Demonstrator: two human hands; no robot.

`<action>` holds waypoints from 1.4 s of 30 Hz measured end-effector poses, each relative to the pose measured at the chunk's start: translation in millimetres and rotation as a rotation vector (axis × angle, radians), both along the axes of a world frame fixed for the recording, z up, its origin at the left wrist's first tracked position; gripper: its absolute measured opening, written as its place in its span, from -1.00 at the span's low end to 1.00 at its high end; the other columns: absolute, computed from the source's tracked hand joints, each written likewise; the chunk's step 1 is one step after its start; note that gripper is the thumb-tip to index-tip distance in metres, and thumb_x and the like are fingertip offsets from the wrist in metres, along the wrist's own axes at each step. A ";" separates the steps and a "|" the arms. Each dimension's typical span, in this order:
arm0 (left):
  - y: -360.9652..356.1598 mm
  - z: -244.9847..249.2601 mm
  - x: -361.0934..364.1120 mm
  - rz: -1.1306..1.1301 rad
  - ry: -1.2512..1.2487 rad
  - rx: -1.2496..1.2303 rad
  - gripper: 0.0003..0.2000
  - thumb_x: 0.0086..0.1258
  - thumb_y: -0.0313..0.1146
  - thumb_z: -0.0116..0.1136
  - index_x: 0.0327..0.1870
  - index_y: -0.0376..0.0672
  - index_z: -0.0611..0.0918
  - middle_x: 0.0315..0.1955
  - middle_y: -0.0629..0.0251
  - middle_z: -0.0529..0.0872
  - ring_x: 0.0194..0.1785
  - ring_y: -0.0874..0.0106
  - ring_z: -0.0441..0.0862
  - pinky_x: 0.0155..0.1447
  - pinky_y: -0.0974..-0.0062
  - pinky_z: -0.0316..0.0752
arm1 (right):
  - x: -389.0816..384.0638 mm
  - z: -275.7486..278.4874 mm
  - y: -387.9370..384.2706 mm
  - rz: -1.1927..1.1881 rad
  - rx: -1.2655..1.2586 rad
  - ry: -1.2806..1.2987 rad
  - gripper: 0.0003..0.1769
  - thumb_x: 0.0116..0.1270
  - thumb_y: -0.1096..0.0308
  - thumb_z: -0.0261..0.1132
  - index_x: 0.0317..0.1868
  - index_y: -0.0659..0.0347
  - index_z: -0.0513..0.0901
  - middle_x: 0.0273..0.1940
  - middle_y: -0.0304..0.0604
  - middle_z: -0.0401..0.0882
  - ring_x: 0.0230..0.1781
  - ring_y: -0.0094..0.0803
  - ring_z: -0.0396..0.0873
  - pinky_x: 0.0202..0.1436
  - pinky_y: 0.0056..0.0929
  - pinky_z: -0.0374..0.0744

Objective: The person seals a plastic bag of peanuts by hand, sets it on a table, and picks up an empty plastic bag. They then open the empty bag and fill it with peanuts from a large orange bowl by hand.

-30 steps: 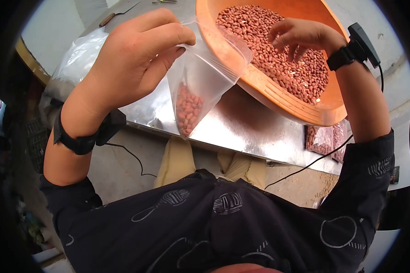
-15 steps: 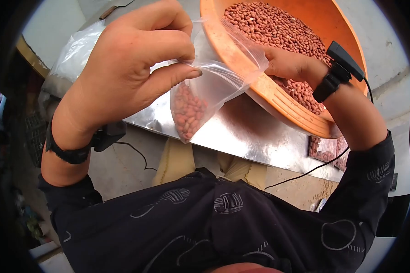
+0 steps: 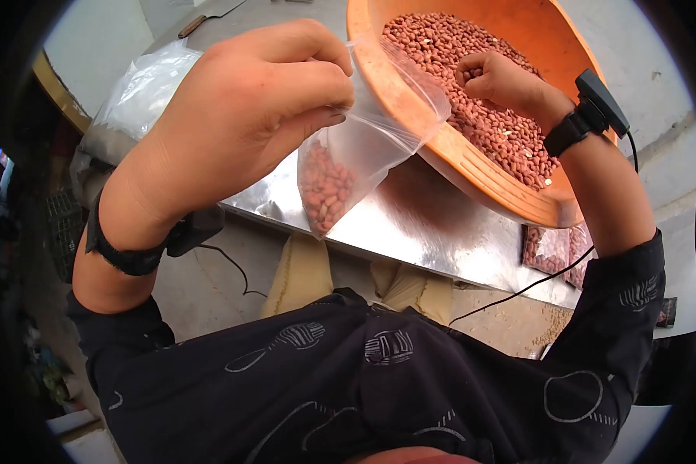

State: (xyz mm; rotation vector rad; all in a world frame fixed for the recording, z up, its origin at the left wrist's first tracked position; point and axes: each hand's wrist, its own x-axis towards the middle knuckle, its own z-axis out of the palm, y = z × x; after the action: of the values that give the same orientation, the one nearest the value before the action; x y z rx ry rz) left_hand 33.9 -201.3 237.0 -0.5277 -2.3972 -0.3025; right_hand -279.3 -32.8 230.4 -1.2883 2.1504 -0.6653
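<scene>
My left hand (image 3: pixel 263 116) pinches the top edge of a clear zip-lock plastic bag (image 3: pixel 379 147), which hangs from it with its mouth spread toward the basin. Red-skinned peanuts (image 3: pixel 325 185) fill the bag's lower part. Over the large orange basin (image 3: pixel 472 162), my right hand (image 3: pixel 506 85) is closed, fingers curled in around some peanuts. More peanuts (image 3: pixel 510 147) lie heaped in the basin beneath that hand.
The basin stands on a shiny metal table (image 3: pixel 410 232). Filled peanut packets (image 3: pixel 545 249) lie by its near right side. A pile of clear empty bags (image 3: pixel 147 85) sits at the left, near a knife (image 3: pixel 201 22). A black cable (image 3: pixel 518 295) runs from my right wrist device.
My right hand has left the bag's mouth and moved right and up over the peanut heap, its fingers now curled. My left hand still holds the bag, shifted slightly right.
</scene>
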 end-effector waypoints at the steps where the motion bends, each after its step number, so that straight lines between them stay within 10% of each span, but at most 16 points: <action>1: 0.5 -0.3 -0.3 0.002 0.006 -0.008 -0.85 0.16 -0.66 0.29 -0.28 -0.29 0.60 -0.15 0.22 0.61 -0.27 0.38 0.61 -0.20 0.51 0.53 | -1.5 1.5 0.5 0.001 0.025 0.026 -0.91 0.15 0.55 0.15 -0.48 0.19 0.49 -0.62 -0.42 0.33 -0.71 -0.70 0.22 -0.68 -0.61 0.21; 12: -1.6 -3.1 -0.8 0.010 0.046 -0.036 -0.86 0.19 -0.62 0.30 -0.28 -0.26 0.59 -0.16 0.23 0.62 -0.27 0.34 0.62 -0.20 0.48 0.52 | -4.8 6.8 14.9 0.005 0.179 0.358 -0.90 0.17 0.53 0.15 -0.46 0.20 0.58 -0.64 -0.40 0.35 -0.71 -0.66 0.27 -0.68 -0.58 0.26; 21: -2.5 -4.5 -4.5 0.014 0.076 -0.045 -0.86 0.19 -0.59 0.30 -0.28 -0.24 0.58 -0.19 0.26 0.63 -0.26 0.31 0.63 -0.21 0.46 0.52 | 92.5 89.7 -21.9 0.247 -0.145 -0.175 -0.92 0.36 0.45 0.25 -0.24 0.25 0.66 -0.52 -0.36 0.49 -0.58 -0.64 0.44 -0.53 -0.67 0.40; 27: 0.6 -0.7 -5.6 0.028 0.094 -0.092 -0.85 0.18 -0.59 0.31 -0.27 -0.22 0.60 -0.20 0.28 0.64 -0.23 0.30 0.63 -0.19 0.45 0.54 | 140.0 71.9 -54.1 0.439 0.021 -0.056 -0.89 0.33 0.43 0.26 -0.26 0.30 0.66 -0.58 -0.40 0.41 -0.64 -0.66 0.33 -0.60 -0.66 0.29; 37: -5.3 0.1 -4.3 -0.039 0.123 -0.018 -0.89 0.14 -0.54 0.34 -0.34 -0.22 0.66 -0.34 0.18 0.65 -0.26 0.19 0.66 -0.19 0.38 0.56 | 141.2 69.9 -41.1 0.257 -0.036 0.040 -0.71 0.39 0.28 0.31 -0.09 0.38 0.66 -0.31 -0.21 0.67 -0.38 -0.51 0.66 -0.23 -0.55 0.66; 42: -3.7 -4.8 3.1 0.038 0.082 -0.039 -0.87 0.17 -0.59 0.31 -0.30 -0.24 0.62 -0.24 0.24 0.65 -0.25 0.28 0.64 -0.19 0.44 0.54 | 66.5 66.7 -6.2 0.007 -0.008 0.097 -0.80 0.34 0.35 0.30 -0.13 0.29 0.62 -0.41 -0.25 0.60 -0.49 -0.55 0.62 -0.46 -0.58 0.60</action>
State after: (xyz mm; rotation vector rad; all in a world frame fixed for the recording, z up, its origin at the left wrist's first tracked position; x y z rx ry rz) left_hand 37.0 -205.0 232.2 -0.5026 -2.3344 -0.2136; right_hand -212.8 -39.0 297.1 -1.3573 2.2212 -0.6207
